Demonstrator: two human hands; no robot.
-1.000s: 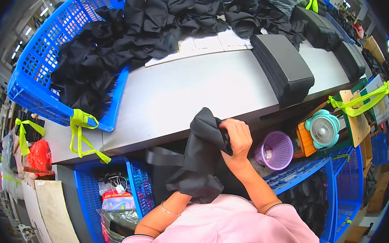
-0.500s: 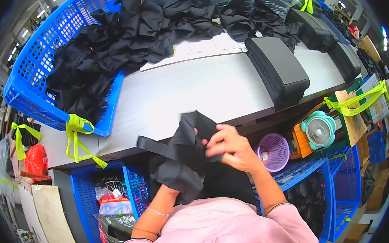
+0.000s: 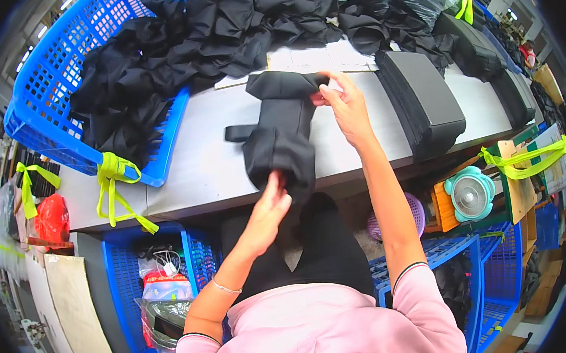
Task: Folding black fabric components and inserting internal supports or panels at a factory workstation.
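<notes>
A sewn black fabric piece (image 3: pixel 282 119) is stretched lengthwise over the pale table (image 3: pixel 200 138), with a short strap sticking out on its left side. My right hand (image 3: pixel 345 109) pinches its far right corner between thumb and fingers. At the near end, the fingers of my left hand (image 3: pixel 267 215) are closed on the fabric's edge, partly tucked inside a fold that hides the fingertips. To the right of the piece stands a thick stack of flat black panels (image 3: pixel 421 101).
A blue basket (image 3: pixel 34 123) heaped with black fabric pieces (image 3: pixel 139 68) tilts at the left of the table, a yellow-green tie (image 3: pixel 116 171) on its rim. Below the table are another blue basket (image 3: pixel 119 270), a purple bin (image 3: pixel 418 215) and a teal fan (image 3: pixel 470 193).
Both hands have moved away from my body with the fabric piece, over the table. It was bunched up and now hangs drawn out between them, the right hand farther off.
</notes>
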